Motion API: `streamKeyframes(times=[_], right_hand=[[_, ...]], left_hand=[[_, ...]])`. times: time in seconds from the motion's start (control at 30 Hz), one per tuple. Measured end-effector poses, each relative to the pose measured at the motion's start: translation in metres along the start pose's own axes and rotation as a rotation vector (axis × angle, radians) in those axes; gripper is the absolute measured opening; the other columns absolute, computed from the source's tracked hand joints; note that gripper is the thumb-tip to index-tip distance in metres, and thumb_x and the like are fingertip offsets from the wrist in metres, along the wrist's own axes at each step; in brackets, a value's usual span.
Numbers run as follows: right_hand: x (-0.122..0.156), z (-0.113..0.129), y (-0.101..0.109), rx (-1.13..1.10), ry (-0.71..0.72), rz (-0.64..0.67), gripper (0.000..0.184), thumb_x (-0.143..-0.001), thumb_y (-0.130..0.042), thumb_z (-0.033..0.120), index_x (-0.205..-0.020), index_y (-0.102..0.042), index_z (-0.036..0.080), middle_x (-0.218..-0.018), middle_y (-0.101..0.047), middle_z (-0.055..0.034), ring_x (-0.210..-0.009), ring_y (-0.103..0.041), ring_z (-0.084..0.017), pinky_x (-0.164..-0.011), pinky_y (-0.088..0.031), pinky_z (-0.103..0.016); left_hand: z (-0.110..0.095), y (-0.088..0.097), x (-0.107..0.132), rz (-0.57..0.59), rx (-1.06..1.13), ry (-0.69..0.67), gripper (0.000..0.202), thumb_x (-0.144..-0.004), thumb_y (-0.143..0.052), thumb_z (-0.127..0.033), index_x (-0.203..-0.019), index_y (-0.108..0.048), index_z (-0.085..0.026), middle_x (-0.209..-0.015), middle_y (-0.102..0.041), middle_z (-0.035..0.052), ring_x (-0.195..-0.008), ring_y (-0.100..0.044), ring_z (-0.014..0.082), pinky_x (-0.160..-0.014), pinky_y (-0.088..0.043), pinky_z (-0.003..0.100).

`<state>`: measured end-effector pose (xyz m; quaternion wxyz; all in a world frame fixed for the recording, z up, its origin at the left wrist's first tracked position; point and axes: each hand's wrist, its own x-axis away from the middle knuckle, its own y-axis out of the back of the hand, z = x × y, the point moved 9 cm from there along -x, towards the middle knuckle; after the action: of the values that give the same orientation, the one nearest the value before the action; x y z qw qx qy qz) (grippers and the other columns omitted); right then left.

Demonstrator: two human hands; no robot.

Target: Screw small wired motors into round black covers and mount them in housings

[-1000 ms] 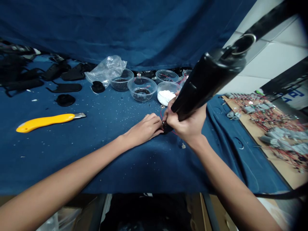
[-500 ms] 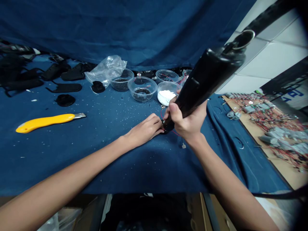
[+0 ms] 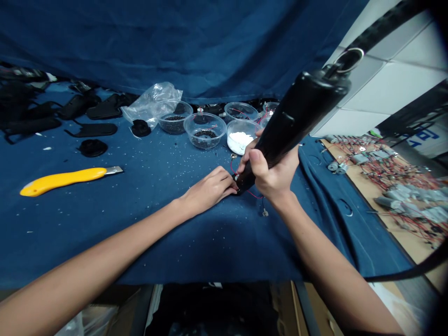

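My right hand (image 3: 275, 175) is wrapped round a black electric screwdriver (image 3: 297, 109), which tilts down to the left and carries a metal ring at its top end. The tool's lower end meets a small dark part at the fingertips of my left hand (image 3: 213, 189). Those fingers are pinched on this part against the cloth; its kind is mostly hidden. Thin red wires come out on both sides of it, one ending in a small metal contact (image 3: 265, 213) on the cloth.
Clear plastic bowls (image 3: 205, 131) with small dark screws and one bowl of white bits (image 3: 241, 136) stand behind my hands. A yellow utility knife (image 3: 66, 180) lies left, blade out. Black plastic parts (image 3: 93, 147) are at back left. Wired motors (image 3: 402, 196) cover a board at right.
The view shifts slightly. The screwdriver's top end tips a little to the left and down, while both hands keep their hold in nearly the same spot.
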<state>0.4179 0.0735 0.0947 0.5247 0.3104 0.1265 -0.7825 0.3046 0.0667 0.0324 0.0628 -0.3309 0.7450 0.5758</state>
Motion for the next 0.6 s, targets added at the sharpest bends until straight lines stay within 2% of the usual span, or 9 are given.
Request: streamKeyframes(times=[0.6], right_hand=[[-0.0024,-0.0012,0.0014,0.007,0.016,-0.011,0.053,-0.074,-0.067,0.052,-0.115,-0.050,0.023,-0.095,-0.064,-0.0062,-0.094,-0.066,-0.023,-0.068,-0.058,-0.038]], left_hand=[[-0.0011,0.0008,-0.0008,-0.016,-0.006,-0.008,0.024,-0.095,-0.048,-0.031,-0.094,-0.061,-0.011,-0.092,-0.061,0.0075,-0.095,-0.051,0.0181,-0.090,-0.050,0.034]])
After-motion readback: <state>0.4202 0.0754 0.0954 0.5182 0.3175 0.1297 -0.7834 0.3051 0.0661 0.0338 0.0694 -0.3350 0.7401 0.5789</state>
